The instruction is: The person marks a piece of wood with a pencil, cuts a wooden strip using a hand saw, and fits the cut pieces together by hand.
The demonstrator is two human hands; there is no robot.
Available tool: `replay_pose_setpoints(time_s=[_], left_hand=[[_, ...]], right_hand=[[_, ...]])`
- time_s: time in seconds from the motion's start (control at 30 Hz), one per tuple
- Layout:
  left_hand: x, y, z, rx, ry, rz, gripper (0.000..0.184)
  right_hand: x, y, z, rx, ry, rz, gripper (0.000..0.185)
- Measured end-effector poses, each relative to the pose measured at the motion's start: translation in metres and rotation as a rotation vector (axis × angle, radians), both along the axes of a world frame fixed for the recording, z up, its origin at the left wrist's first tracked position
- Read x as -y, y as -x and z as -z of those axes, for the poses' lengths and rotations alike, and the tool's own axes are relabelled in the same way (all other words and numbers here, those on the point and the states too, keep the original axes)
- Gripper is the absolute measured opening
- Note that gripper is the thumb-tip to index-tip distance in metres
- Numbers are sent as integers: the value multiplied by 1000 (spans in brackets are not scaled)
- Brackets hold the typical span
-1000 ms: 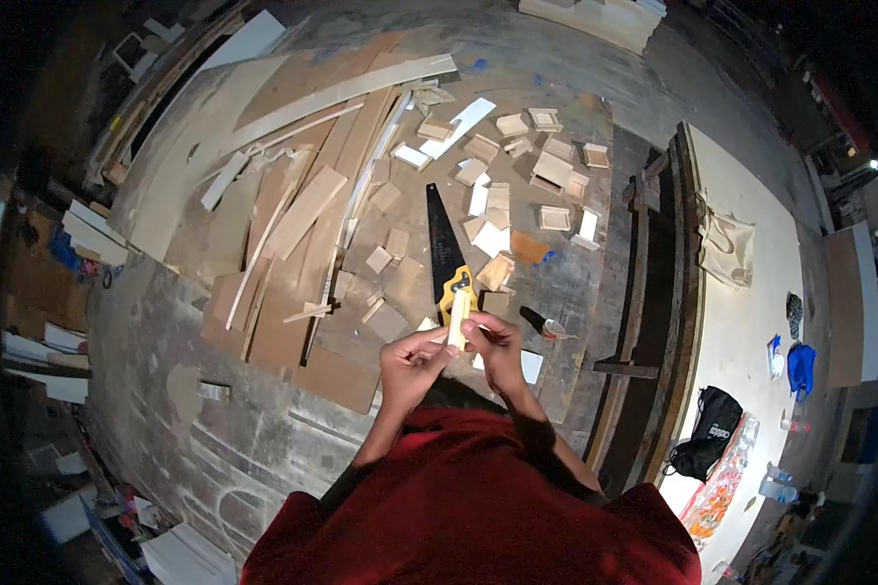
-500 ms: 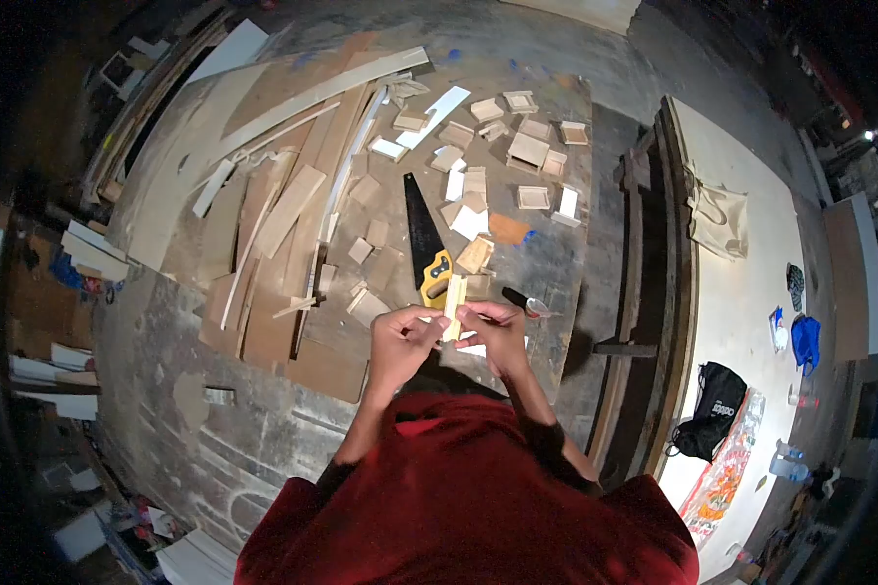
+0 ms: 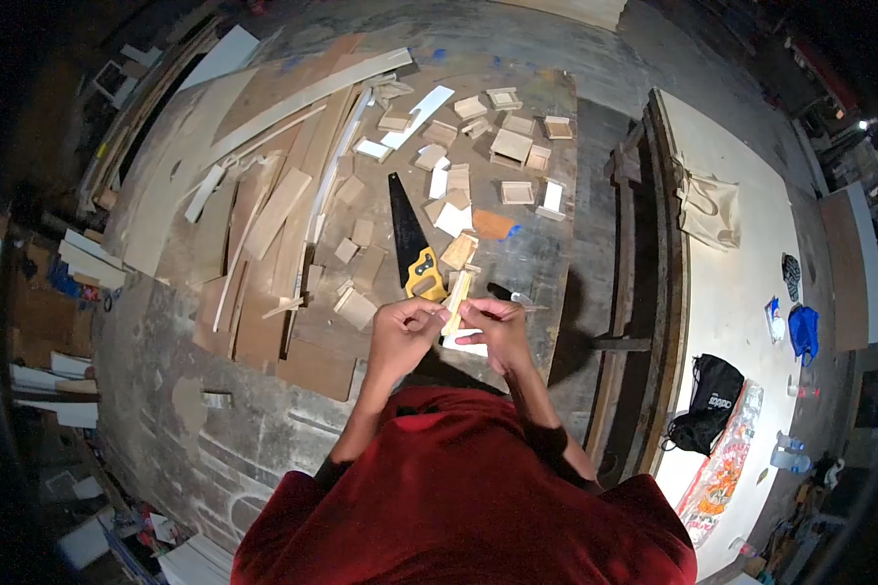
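Between my two hands I hold a small pale wooden piece (image 3: 458, 300), long and narrow, tilted slightly to the right. My left hand (image 3: 405, 336) pinches its left side with thumb and fingers. On the opposite side my right hand (image 3: 498, 331) grips it, thumb against the wood. A handsaw (image 3: 412, 239) with a black blade and yellow handle lies just beyond my left hand. Beneath my right hand a white piece (image 3: 466, 341) shows in part. Past the held piece sits a small wooden block (image 3: 459, 252). A dark-handled tool (image 3: 502, 292) is partly hidden behind my right hand.
Several small wooden box-like pieces (image 3: 510, 148) spread over the far right of the work board (image 3: 317, 369). Long planks and strips (image 3: 278, 214) lie at the left. On the right, a pale bench (image 3: 751, 322) carries a cloth bag (image 3: 708, 210) and a black drawstring bag (image 3: 712, 400).
The held wooden piece has tipped a little to the right. My view has shifted slightly, so the board's contents sit further left. Both hands keep their grip.
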State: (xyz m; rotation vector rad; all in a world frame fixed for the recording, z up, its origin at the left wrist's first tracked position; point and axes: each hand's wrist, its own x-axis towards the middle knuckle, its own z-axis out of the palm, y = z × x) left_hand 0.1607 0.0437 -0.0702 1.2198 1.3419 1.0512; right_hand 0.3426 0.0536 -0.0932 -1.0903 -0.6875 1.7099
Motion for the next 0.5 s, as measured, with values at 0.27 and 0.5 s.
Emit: replay_pose_setpoints(time_s=[0.27, 0.5], left_hand=[[-1, -13, -17, -76, -24, 59, 10], [-9, -19, -22, 3, 5, 37, 11]], right_hand=[[-6, -14, 13, -60, -45, -72, 17], [-13, -11, 23, -108, -125, -41, 18]])
